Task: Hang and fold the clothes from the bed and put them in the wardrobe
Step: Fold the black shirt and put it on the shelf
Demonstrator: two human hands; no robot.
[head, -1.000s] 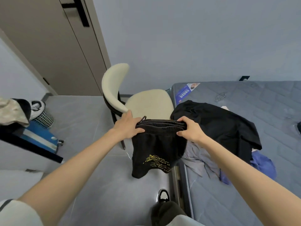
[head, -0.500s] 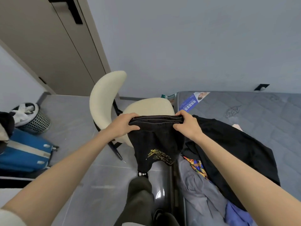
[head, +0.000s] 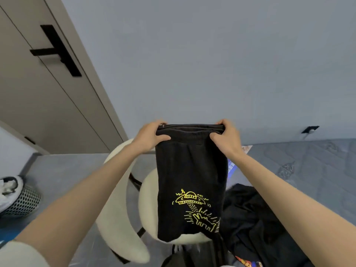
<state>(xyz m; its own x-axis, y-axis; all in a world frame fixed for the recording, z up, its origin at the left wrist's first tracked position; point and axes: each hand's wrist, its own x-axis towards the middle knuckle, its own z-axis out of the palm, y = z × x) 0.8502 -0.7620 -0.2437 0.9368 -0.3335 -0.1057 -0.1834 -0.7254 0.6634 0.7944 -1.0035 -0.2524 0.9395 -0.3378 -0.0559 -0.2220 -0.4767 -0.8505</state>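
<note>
The black shorts hang long axis straight down, over the chair beside the bed. The left hand and right hand each pinch a waistband end, level and equally near; the legs seem doubled together.

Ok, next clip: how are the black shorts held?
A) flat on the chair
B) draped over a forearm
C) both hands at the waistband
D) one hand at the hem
C: the left hand and right hand each grip an end of the waistband, so the black shorts hang down.
</note>
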